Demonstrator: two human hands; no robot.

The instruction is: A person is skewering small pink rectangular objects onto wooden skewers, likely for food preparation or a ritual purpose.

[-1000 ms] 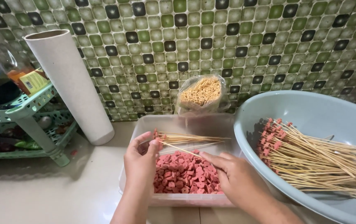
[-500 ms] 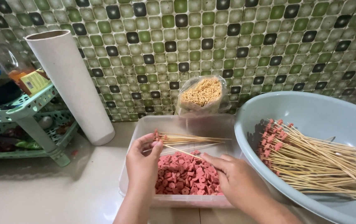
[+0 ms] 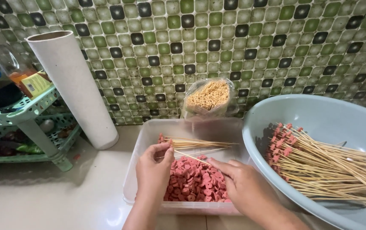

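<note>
My left hand (image 3: pixel 154 169) pinches the tip of a thin bamboo skewer (image 3: pixel 190 157) above a clear plastic tub (image 3: pixel 142 147). My right hand (image 3: pixel 240 185) holds the skewer's other end at the tub's right side. The tub holds a pile of pink sausage slices (image 3: pixel 195 183). A few loaded skewers (image 3: pixel 195 142) lie across its far part.
A pale grey basin (image 3: pixel 319 113) on the right holds several finished skewers (image 3: pixel 323 166). A plastic bag of upright bare skewers (image 3: pixel 208 98) stands against the tiled wall. A white cardboard tube (image 3: pixel 76 89) and a green plastic rack (image 3: pixel 25 119) with bottles stand to the left.
Both hands have stayed over the tub with the skewer. The left fingers have shifted slightly along its tip.
</note>
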